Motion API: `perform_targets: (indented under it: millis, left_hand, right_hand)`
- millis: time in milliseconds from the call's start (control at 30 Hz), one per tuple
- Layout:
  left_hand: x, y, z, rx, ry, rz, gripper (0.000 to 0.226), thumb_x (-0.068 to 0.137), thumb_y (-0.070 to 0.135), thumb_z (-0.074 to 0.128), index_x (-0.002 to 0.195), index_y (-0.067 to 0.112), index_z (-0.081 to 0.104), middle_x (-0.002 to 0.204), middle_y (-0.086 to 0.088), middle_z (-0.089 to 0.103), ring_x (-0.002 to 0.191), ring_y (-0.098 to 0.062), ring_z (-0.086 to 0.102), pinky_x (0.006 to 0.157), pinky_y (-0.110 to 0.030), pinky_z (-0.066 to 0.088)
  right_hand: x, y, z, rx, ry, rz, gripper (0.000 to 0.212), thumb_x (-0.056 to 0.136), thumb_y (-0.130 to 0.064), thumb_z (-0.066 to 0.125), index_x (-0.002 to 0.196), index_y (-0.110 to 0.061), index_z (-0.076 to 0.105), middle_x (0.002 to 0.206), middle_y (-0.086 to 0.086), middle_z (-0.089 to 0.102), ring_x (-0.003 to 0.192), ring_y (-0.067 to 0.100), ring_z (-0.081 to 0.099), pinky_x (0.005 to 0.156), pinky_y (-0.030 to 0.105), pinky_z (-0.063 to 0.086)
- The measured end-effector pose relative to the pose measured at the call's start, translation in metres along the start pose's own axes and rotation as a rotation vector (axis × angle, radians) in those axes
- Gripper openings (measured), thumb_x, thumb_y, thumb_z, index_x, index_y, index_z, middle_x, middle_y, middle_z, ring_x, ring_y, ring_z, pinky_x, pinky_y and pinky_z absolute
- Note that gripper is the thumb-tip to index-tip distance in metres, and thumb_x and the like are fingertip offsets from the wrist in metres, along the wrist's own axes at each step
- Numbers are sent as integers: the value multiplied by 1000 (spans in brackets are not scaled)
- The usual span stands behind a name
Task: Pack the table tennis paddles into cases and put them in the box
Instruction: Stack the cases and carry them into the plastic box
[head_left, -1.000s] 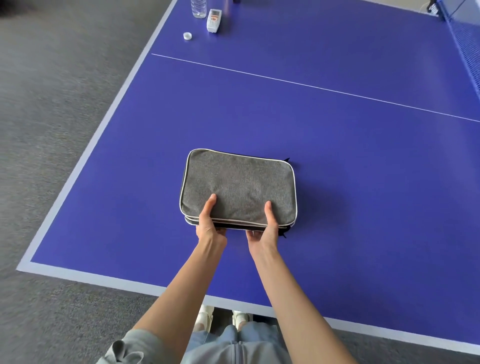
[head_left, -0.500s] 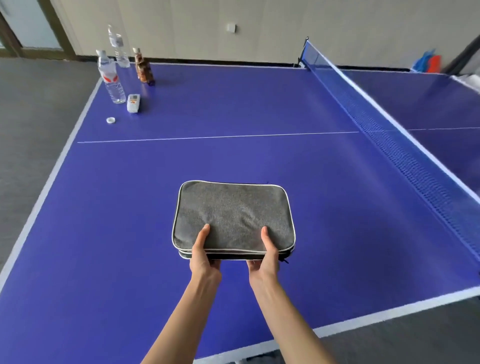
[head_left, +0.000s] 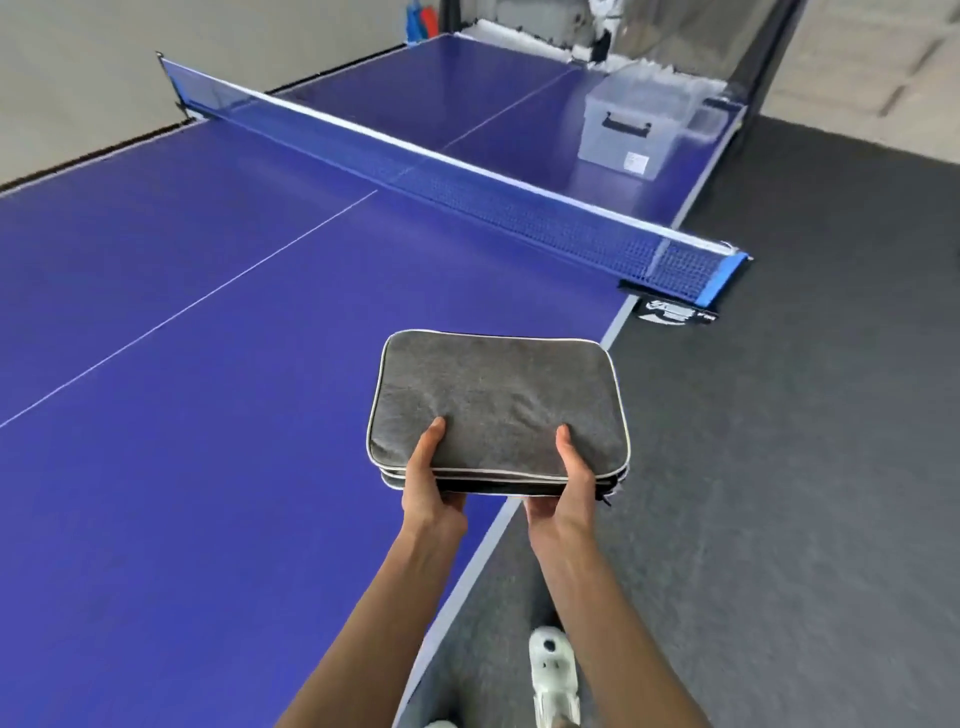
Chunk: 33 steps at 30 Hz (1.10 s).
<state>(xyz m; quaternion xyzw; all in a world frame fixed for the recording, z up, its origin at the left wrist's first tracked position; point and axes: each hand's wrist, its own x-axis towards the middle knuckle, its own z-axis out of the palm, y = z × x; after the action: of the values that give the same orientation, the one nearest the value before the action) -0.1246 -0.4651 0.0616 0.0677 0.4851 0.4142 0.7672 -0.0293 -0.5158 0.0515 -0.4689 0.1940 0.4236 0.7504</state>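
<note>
The blue tabletop (head_left: 208, 364) carries a clear box (head_left: 631, 127) beyond the net (head_left: 467, 192). Grey cases (head_left: 498, 410), stacked, are held over the tabletop's edge, left hand (head_left: 428, 486) and right hand (head_left: 563, 488) each in a closed grip, thumbs on top.

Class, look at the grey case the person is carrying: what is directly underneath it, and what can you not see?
Under the top grey case a second case edge shows, stacked. Both hands' fingers are hidden beneath; the contents cannot be seen.

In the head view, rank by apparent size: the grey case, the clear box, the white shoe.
1. Grey case, though it is nearest the camera, so its lead is unsure.
2. Clear box, far across the net.
3. White shoe, partly cut off.
</note>
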Motion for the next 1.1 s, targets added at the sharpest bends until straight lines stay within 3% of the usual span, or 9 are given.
perform_targets:
  millis: [100, 200, 433, 600, 900, 1100]
  left_hand:
    - [3, -43, 39, 55, -81, -101, 41, 74, 21, 75, 112, 12, 62, 105, -6, 71, 95, -22, 68, 82, -36, 56]
    - [5, -90, 80, 153, -146, -153, 46, 73, 22, 75, 115, 11, 63, 108, -6, 71, 100, -22, 67, 92, -39, 52]
    - [3, -213, 198, 233, -194, -242, 41, 75, 15, 74, 114, 8, 63, 107, -8, 71, 97, -22, 67, 88, -37, 53]
    - [0, -290, 284, 230, -211, -286, 38, 77, 17, 73, 113, 8, 64, 105, -8, 71, 97, -23, 67, 91, -38, 52]
    - [44, -376, 420, 289, -217, -299, 39, 76, 18, 73, 113, 9, 64, 105, -7, 72, 94, -21, 67, 77, -33, 55]
    - [110, -411, 516, 280, -245, -316, 39, 77, 18, 73, 113, 8, 64, 106, -8, 71, 95, -23, 67, 83, -36, 54]
  right_hand:
    - [15, -46, -32, 102, 67, -61, 49, 68, -21, 79, 115, -21, 65, 112, 1, 71, 103, 21, 67, 98, 43, 49]
    - [31, -92, -65, 193, 117, -127, 53, 67, -18, 79, 117, -18, 62, 113, 2, 70, 102, 21, 67, 96, 43, 50]
    - [92, -222, -137, 242, 173, -188, 65, 70, -21, 79, 128, -15, 50, 117, 5, 66, 103, 22, 65, 89, 40, 53]
    - [138, -324, -169, 217, 177, -219, 69, 68, -21, 79, 129, -14, 48, 116, 5, 67, 103, 23, 66, 93, 43, 52]
    - [239, -451, -178, 254, 240, -223, 63, 67, -24, 80, 123, -14, 54, 113, 5, 68, 100, 22, 66, 93, 42, 52]
    - [331, -523, -149, 278, 267, -249, 61, 69, -22, 80, 123, -12, 52, 113, 7, 67, 98, 23, 67, 89, 42, 54]
